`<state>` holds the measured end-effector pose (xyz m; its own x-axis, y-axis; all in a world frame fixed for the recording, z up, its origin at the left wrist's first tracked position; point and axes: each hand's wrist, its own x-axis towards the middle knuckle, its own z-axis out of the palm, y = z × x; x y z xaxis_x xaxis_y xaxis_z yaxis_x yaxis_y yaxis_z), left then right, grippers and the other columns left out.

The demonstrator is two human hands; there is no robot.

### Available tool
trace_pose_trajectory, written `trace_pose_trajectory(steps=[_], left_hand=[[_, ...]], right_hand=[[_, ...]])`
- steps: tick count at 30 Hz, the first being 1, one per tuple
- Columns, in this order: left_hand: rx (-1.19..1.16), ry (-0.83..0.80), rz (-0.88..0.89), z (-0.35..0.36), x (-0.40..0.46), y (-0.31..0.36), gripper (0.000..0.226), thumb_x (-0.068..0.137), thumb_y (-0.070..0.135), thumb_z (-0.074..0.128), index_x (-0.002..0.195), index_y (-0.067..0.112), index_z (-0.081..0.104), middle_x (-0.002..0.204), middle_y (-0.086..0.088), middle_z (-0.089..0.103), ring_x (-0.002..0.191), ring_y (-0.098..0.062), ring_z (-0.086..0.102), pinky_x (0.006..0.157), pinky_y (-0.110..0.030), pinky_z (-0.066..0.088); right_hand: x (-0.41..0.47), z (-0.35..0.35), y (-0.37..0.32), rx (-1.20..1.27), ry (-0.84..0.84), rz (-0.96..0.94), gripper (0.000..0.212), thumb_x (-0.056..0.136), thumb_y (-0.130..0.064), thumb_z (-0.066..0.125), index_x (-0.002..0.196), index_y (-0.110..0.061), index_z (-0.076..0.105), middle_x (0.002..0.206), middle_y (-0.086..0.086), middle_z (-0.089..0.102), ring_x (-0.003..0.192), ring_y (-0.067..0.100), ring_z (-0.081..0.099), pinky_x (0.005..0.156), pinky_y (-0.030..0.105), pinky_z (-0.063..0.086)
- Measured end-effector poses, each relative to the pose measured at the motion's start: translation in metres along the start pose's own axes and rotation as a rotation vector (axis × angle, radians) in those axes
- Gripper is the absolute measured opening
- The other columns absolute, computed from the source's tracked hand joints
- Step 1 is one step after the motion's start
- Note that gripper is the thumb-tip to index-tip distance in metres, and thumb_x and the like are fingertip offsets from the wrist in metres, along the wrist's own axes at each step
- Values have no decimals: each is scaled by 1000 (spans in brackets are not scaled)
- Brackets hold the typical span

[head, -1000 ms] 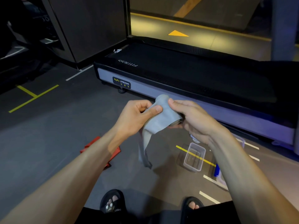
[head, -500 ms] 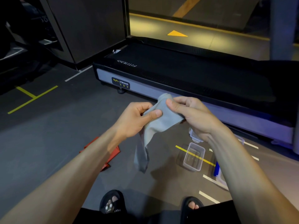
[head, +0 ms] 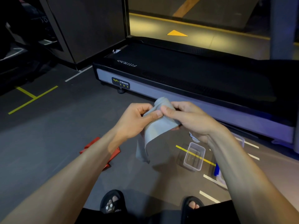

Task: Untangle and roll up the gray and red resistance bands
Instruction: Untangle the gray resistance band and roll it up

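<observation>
Both hands meet at the partly rolled gray rubber resistance band [head: 159, 125]: left hand [head: 134, 120] and right hand [head: 191, 118] pinch it, tail dangling. The flat red resistance band [head: 98, 149] lies on the floor beneath the left forearm.

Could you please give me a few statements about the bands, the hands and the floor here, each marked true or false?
1. Both hands, left hand and right hand, hold the gray band. True.
2. The red band lies on the treadmill. False: it lies on the floor.
3. A tail of the gray band hangs loose. True.
4. The clear container holds the red band. False: it looks empty.
</observation>
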<state>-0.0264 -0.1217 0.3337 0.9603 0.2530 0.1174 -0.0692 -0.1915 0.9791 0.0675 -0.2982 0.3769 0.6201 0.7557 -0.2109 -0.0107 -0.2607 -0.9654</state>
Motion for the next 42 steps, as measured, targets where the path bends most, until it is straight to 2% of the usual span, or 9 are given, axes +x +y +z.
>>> trace_pose_trajectory(steps=[2, 6, 10, 17, 21, 27, 29, 33, 42], left_hand=[[-10, -4, -2, 0, 0, -2, 63, 86, 50, 77, 80, -9, 59, 70, -13, 57, 60, -19, 53, 50, -27, 41], [-16, -35, -19, -3, 1, 0, 35, 89, 42, 74, 70, 15, 65, 66, 0, 59, 59, -14, 51, 51, -25, 41], [-29, -15, -1, -6, 2, 0, 33, 92, 36, 71, 72, 12, 63, 63, 5, 59, 56, -9, 49, 50, -20, 39], [-7, 10, 20, -5, 3, 2, 34, 89, 41, 72, 71, 13, 64, 63, 4, 60, 55, -9, 50, 50, -21, 40], [-28, 46, 45, -6, 0, 2, 31, 86, 40, 72, 70, 15, 67, 63, -1, 62, 55, -12, 53, 49, -22, 42], [-7, -9, 14, -4, -2, 2, 29, 89, 34, 69, 68, 14, 64, 60, 7, 58, 55, -6, 49, 52, -19, 38], [-19, -57, -6, -8, -2, 2, 32, 88, 36, 69, 70, 11, 64, 64, -2, 58, 57, -13, 50, 52, -22, 39], [-49, -88, -9, -13, -1, 1, 39, 88, 36, 72, 84, -2, 68, 77, -12, 68, 70, -22, 60, 63, -29, 48], [-89, -127, -46, -11, 1, 0, 24, 92, 34, 67, 77, 17, 73, 77, -10, 66, 72, -23, 56, 70, -37, 44]], right_hand=[[0, -1, 0, -32, 12, -22, 29, 94, -38, 71, 111, -15, 75, 89, -2, 75, 76, 8, 69, 63, 22, 50], [2, -2, 0, 42, 72, -43, 28, 92, -33, 74, 113, -13, 74, 100, 9, 78, 84, 15, 72, 71, 27, 55], [3, -6, 1, 116, 113, -38, 31, 95, -34, 71, 114, -11, 72, 98, 7, 79, 86, 16, 73, 73, 29, 54], [1, -3, 2, 101, 77, -23, 41, 99, -44, 63, 110, -6, 73, 108, 23, 74, 91, 27, 70, 82, 41, 51], [-2, 1, 0, -7, 6, 10, 37, 105, -43, 52, 120, -14, 71, 105, 8, 77, 88, 15, 70, 78, 34, 57], [-3, 1, -3, -94, 29, -66, 23, 98, -32, 69, 114, -17, 74, 96, 1, 76, 81, 6, 68, 68, 20, 53], [-1, 0, -3, -68, 84, -75, 24, 95, -34, 72, 114, -19, 73, 99, 0, 77, 83, 7, 71, 72, 24, 53], [2, -5, -1, -10, 172, -75, 34, 88, -36, 80, 116, -21, 69, 106, 9, 77, 99, 29, 75, 88, 45, 57], [0, -5, -4, -13, 167, -42, 34, 91, -34, 76, 112, -10, 66, 97, 8, 79, 80, 14, 72, 78, 33, 55]])
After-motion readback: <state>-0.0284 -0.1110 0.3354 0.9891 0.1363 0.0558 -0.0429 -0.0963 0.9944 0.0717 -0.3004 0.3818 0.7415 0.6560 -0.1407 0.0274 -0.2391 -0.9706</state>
